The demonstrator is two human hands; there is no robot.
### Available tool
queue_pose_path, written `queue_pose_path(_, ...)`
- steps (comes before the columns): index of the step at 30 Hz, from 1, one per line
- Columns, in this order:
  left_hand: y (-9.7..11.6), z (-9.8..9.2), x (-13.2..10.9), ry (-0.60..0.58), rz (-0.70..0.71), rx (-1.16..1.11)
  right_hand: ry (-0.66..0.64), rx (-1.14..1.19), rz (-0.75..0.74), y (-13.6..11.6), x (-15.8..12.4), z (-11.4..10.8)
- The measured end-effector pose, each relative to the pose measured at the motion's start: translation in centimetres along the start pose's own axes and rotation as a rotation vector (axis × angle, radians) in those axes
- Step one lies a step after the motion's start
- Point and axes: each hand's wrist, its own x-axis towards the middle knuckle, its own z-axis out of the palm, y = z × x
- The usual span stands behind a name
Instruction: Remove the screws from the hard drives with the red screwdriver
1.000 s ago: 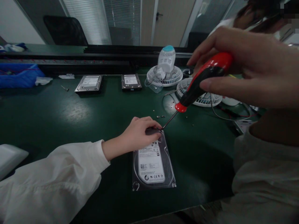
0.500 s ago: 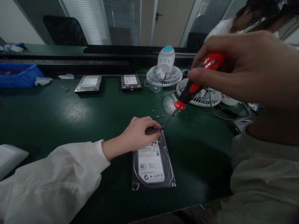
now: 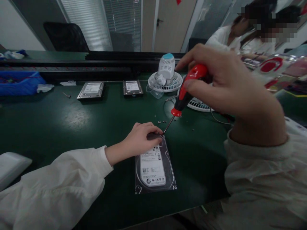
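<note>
A hard drive (image 3: 153, 172) lies label up on the green table in front of me. My left hand (image 3: 141, 139) grips its far end, with fingers over the far edge and the thumb on top. My right hand (image 3: 216, 80) is closed around a screwdriver (image 3: 183, 95) with a red and black handle. Its shaft slants down to the left, and the tip meets the drive's far right corner beside my left fingertips. Whatever screw sits under the tip is too small to see. Several small loose screws (image 3: 164, 121) lie just beyond the drive.
Two more hard drives, one left (image 3: 91, 90) and one nearer the middle (image 3: 132, 88), lie toward the back. White fans (image 3: 166, 72) stand right of them. A blue bin (image 3: 19, 84) is at the far left, and a white object (image 3: 13, 167) at the near left. Co-workers (image 3: 242, 35) sit at the right.
The view has shifted slightly. My right hand has turned on the screwdriver, with the index finger now stretched out and the handle more upright. The tip stays at the drive's corner; my left hand holds still.
</note>
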Motion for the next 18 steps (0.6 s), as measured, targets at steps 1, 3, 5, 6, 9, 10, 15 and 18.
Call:
queue_pose_path(1,0.0,0.0,0.0,0.0,-0.003,-0.002,0.005,0.019,0.006,-0.1,-0.1,0.2)
queue_pose_path(3,0.1,0.0,0.0,0.004,-0.006,0.004,0.035,0.056,0.039,-0.2,-0.4,0.5)
queue_pose_path(5,0.2,0.0,0.0,0.004,-0.009,0.024,0.091,0.063,0.114,-0.1,-0.8,0.8)
queue_pose_path(6,0.2,0.0,0.0,0.0,-0.012,0.034,0.118,0.057,0.144,0.0,-1.1,1.0)
queue_pose_path(9,0.3,-0.1,0.0,-0.011,-0.016,0.036,0.14,0.055,0.169,-0.1,-1.5,1.0)
queue_pose_path(10,0.3,-0.1,0.0,-0.009,-0.014,0.028,0.117,0.063,0.17,-0.2,-1.6,0.8)
queue_pose_path(15,0.3,-0.1,-0.1,-0.003,-0.013,-0.006,-0.055,0.042,0.221,-2.1,-1.3,0.2)
queue_pose_path(18,0.3,-0.1,-0.1,-0.009,0.0,-0.013,-0.013,-0.05,0.305,-3.2,-0.9,0.4)
